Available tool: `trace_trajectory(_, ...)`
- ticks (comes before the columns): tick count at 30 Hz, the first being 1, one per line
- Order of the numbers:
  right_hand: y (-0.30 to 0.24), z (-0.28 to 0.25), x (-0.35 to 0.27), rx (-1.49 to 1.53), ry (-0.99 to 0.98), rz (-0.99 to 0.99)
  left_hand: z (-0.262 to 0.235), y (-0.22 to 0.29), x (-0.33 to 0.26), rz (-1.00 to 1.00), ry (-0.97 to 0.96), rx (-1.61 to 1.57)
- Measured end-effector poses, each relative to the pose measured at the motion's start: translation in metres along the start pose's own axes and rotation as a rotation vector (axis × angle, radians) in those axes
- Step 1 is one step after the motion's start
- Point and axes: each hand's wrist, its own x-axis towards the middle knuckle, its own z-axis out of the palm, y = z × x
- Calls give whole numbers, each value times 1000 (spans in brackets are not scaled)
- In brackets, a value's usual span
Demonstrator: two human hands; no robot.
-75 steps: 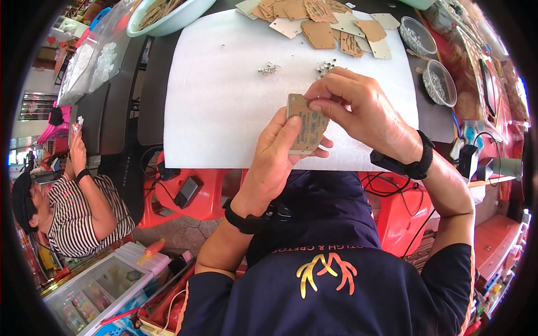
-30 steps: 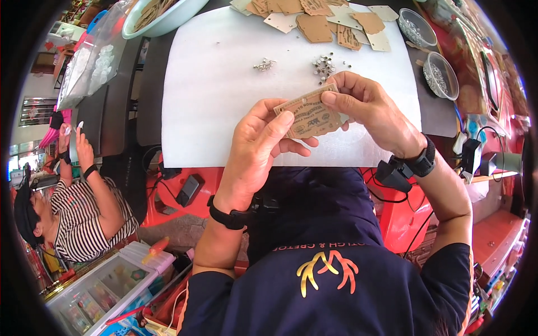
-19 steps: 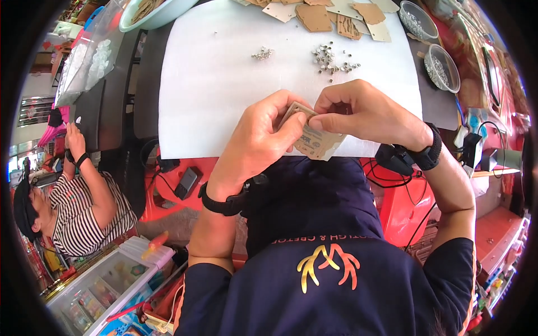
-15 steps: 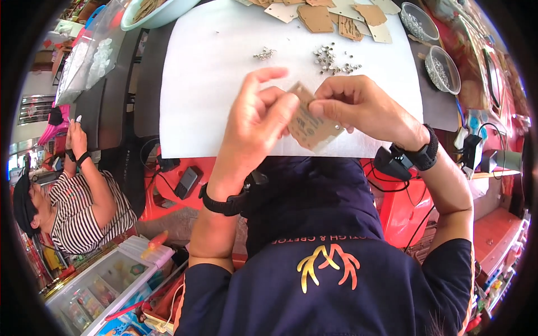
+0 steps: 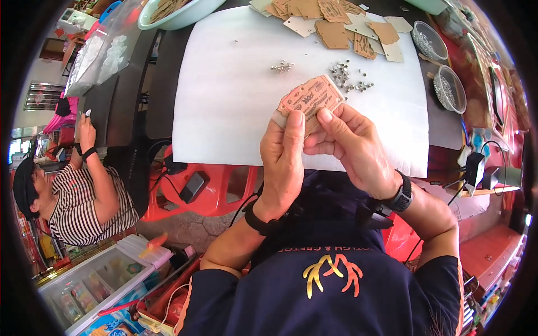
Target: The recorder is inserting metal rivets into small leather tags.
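Both my hands hold one small brown printed card tag [image 5: 311,99] above the near edge of a white foam sheet [image 5: 224,84]. My left hand [image 5: 284,157] pinches its lower left corner with the thumb on top. My right hand [image 5: 350,143] grips its lower right edge with thumb and fingers. Just beyond the tag lies a scatter of small silver eyelets [image 5: 348,77], with a smaller cluster of eyelets [image 5: 281,67] to the left.
More brown tags [image 5: 336,22] are piled at the sheet's far edge. Two round dishes of metal bits [image 5: 450,88] stand at the right. A pale bowl [image 5: 174,12] sits far left. A person in a striped shirt [image 5: 84,196] sits low at the left beside red stools [image 5: 207,190].
The tag has been turned in my hands and raised flat, printed face up. My left hand shifted from covering it to pinching its lower corner.
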Motion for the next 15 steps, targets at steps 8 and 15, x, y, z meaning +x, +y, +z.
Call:
trace_trajectory(8,-23,-16,4,-493,123,-190,-13,9,5,9,-72,205)
trace_trajectory(15,-27,-23,2,-467,13,-126,-9,21,10,-104,-195,184)
